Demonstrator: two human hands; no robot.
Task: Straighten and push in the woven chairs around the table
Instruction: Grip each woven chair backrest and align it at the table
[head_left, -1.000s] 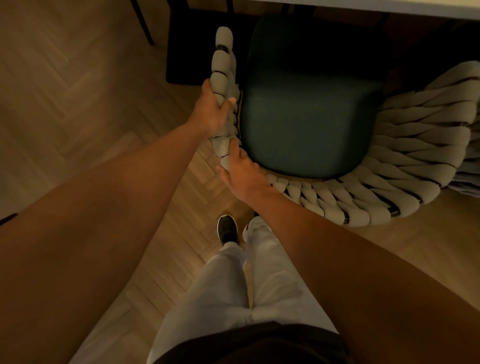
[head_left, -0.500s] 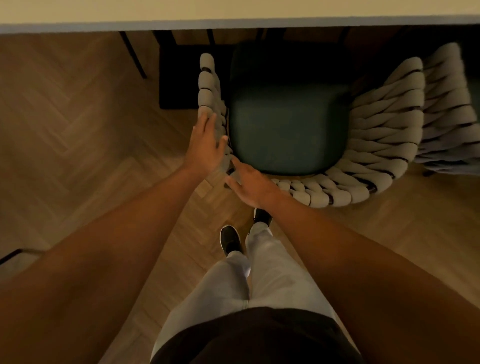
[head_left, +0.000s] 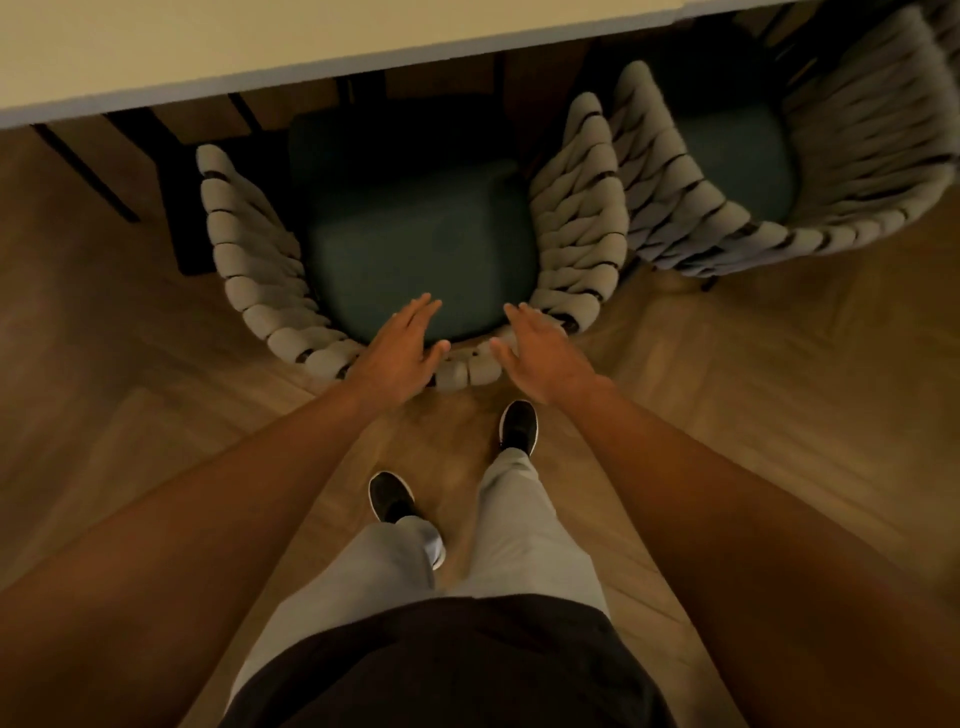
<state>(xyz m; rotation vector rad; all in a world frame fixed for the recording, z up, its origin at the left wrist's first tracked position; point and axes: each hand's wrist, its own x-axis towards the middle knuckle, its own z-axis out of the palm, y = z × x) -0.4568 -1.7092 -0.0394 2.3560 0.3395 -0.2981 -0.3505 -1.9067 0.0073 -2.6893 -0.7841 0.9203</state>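
Two woven chairs are seen from above, drawn up to the pale table (head_left: 260, 47) whose edge runs across the top of the view. The nearer chair (head_left: 249, 291) is set directly ahead of the person, its thick grey rope backrest curving round a dark teal seat cushion (head_left: 421, 244), and the front part of that cushion is tucked under the table edge. The second chair (head_left: 852, 171) stands just beside it to the right, the two rope backs nearly touching (whether they actually meet cannot be told), and it too is partly covered by the table.

Both hands are held at the rear curve of the nearer chair. The left hand (head_left: 402, 348) is spread flat, fingers straight and together, laid over the backrest rim with the fingertips reaching past it above the cushion. The right hand (head_left: 540, 351) is likewise flat and relaxed, fingers extended, at the rim just to the right; nothing is gripped by either hand. A short stretch of rope rim is left showing between them.

Below, light grey trousers (head_left: 519, 525) and a dark top are seen, with two black shoes (head_left: 517, 426) planted on the wooden herringbone floor (head_left: 104, 364), the right foot set further forward than the left. Dark table legs (head_left: 83, 166) are visible in shadow at upper left.
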